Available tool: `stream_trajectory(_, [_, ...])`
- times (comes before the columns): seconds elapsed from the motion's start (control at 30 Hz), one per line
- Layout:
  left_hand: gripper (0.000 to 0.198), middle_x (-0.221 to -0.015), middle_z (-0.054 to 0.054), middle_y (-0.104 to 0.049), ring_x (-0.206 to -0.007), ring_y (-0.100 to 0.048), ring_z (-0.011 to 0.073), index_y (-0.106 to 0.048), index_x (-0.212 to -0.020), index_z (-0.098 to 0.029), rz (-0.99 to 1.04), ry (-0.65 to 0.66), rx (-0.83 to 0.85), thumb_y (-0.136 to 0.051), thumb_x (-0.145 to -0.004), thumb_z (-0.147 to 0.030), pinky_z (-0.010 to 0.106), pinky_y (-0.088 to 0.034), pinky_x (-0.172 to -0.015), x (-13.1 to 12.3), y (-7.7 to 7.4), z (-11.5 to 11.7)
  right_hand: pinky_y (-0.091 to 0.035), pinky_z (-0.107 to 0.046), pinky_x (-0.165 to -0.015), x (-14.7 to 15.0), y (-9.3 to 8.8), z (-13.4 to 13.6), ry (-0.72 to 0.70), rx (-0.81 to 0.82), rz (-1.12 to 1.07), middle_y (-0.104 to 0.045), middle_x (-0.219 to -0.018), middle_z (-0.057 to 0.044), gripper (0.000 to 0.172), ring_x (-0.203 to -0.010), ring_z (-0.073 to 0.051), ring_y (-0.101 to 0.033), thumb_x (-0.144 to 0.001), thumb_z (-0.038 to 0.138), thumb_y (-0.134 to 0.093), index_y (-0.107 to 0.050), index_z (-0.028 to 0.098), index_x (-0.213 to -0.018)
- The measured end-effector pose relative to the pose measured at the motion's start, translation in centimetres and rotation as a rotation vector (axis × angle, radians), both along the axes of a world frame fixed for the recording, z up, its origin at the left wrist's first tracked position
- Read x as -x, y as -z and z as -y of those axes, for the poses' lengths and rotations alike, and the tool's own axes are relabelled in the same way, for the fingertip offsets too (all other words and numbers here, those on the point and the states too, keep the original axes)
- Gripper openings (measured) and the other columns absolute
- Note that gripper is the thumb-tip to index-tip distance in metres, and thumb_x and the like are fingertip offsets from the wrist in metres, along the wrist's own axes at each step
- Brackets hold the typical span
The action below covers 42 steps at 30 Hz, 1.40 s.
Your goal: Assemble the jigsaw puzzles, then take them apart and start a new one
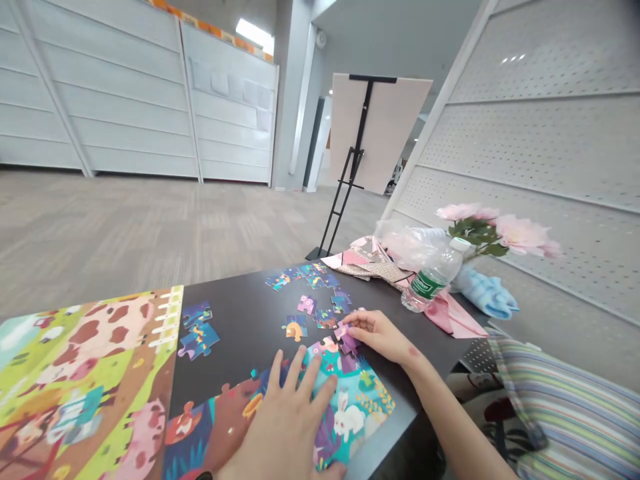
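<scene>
My left hand (287,417) lies flat, fingers spread, on the joined part of a colourful jigsaw (357,400) at the near edge of a dark table (240,313). My right hand (380,331) pinches a purple-pink puzzle piece (344,335) at the top edge of that joined part. Several loose pieces (306,305) lie scattered just beyond the hands, with a blue one (199,339) further left.
A large farm-picture sheet (85,373) covers the table's left. At the far right stand a plastic water bottle (433,280), pink flowers (493,230), folded cloths (365,263) and a blue cloth (487,293). A board on a black easel (373,130) stands on the floor behind.
</scene>
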<state>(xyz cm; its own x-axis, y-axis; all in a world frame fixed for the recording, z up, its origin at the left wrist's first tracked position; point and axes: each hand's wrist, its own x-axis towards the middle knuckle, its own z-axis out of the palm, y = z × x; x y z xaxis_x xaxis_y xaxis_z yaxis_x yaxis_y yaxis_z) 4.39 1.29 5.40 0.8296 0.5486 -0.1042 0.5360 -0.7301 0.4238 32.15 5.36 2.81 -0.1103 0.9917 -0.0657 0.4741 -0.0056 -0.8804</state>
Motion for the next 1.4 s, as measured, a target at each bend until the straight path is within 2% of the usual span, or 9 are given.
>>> stream_trajectory(0.17, [0.086, -0.162, 0.019, -0.029, -0.15, -0.015, 0.0485, -0.043, -0.153, -0.025, -0.016, 0.011, -0.016, -0.061, -0.081, -0.07, 0.078, -0.006, -0.113, -0.3, 1.3, -0.5, -0.04, -0.024, -0.054, 0.4, -0.3, 0.7, 0.02, -0.044, 0.092, -0.063, -0.069, 0.0, 0.029, -0.059, -0.013, -0.054, -0.083, 0.039, -0.069, -0.075, 0.017, -0.101])
stream_trajectory(0.3, [0.089, -0.162, 0.019, -0.027, -0.15, -0.013, 0.0486, -0.04, -0.154, -0.025, -0.041, 0.026, -0.009, -0.065, -0.08, -0.067, 0.078, -0.004, -0.113, -0.5, 1.7, -0.6, -0.033, -0.024, -0.051, 1.2, -0.6, 1.0, 0.04, -0.101, 0.211, -0.056, -0.067, 0.002, 0.026, -0.056, -0.011, -0.046, -0.084, 0.034, -0.066, -0.076, 0.016, -0.1])
stream_trajectory(0.5, [0.092, -0.161, 0.019, -0.032, -0.148, -0.018, 0.0513, -0.04, -0.154, -0.025, -0.048, 0.033, -0.055, -0.072, -0.076, -0.062, 0.081, -0.009, -0.111, -0.6, 2.2, -0.7, -0.036, -0.025, -0.055, 2.0, -0.9, 1.4, 0.03, -0.24, 0.449, -0.055, -0.067, 0.001, 0.02, -0.06, -0.013, -0.048, -0.086, 0.031, -0.065, -0.075, 0.019, -0.098])
stream_trajectory(0.63, [0.094, -0.16, 0.017, -0.034, -0.148, -0.02, 0.0513, -0.039, -0.154, -0.026, -0.05, 0.036, -0.076, -0.076, -0.074, -0.059, 0.08, -0.012, -0.111, -0.7, 2.4, -0.8, -0.039, -0.027, -0.061, 2.2, -1.1, 1.6, -0.001, -0.288, 0.523, -0.056, -0.072, 0.001, 0.018, -0.067, -0.015, -0.052, -0.086, 0.03, -0.067, -0.073, 0.02, -0.099])
stream_trajectory(0.8, [0.093, -0.161, 0.02, -0.03, -0.147, -0.019, 0.0532, -0.04, -0.154, -0.025, -0.052, 0.039, -0.072, -0.072, -0.076, -0.062, 0.082, -0.012, -0.109, -0.8, 2.7, -0.8, -0.042, -0.028, -0.068, 2.1, -1.3, 1.7, -0.025, -0.289, 0.526, -0.059, -0.082, -0.002, 0.017, -0.074, -0.016, -0.055, -0.089, 0.031, -0.065, -0.073, 0.019, -0.1])
stream_trajectory(1.07, [0.093, -0.162, 0.02, -0.026, -0.147, -0.019, 0.0537, -0.038, -0.155, -0.025, -0.048, 0.04, -0.089, -0.07, -0.078, -0.066, 0.082, -0.013, -0.109, -0.7, 2.9, -0.9, -0.042, -0.028, -0.07, 1.9, -1.3, 1.6, -0.054, -0.275, 0.509, -0.059, -0.094, -0.002, 0.014, -0.074, -0.015, -0.052, -0.088, 0.025, -0.066, -0.069, 0.02, -0.101])
stream_trajectory(1.3, [0.091, -0.162, 0.018, -0.029, -0.147, -0.021, 0.053, -0.04, -0.154, -0.027, -0.031, 0.033, -0.101, -0.069, -0.078, -0.067, 0.081, -0.015, -0.11, -0.6, 3.2, -0.9, -0.039, -0.027, -0.066, 1.8, -1.3, 1.5, -0.058, -0.272, 0.49, -0.055, -0.083, 0.001, 0.007, -0.073, -0.015, -0.051, -0.086, 0.024, -0.068, -0.067, 0.021, -0.092])
stream_trajectory(1.4, [0.084, -0.162, 0.017, -0.029, -0.147, -0.021, 0.0518, -0.039, -0.154, -0.028, -0.043, 0.032, -0.111, -0.069, -0.082, -0.058, 0.081, -0.015, -0.11, -0.8, 3.4, -0.9, -0.039, -0.027, -0.064, 2.0, -1.3, 1.7, -0.048, -0.275, 0.48, -0.054, -0.081, 0.001, 0.007, -0.072, -0.015, -0.051, -0.085, 0.024, -0.068, -0.066, 0.021, -0.091])
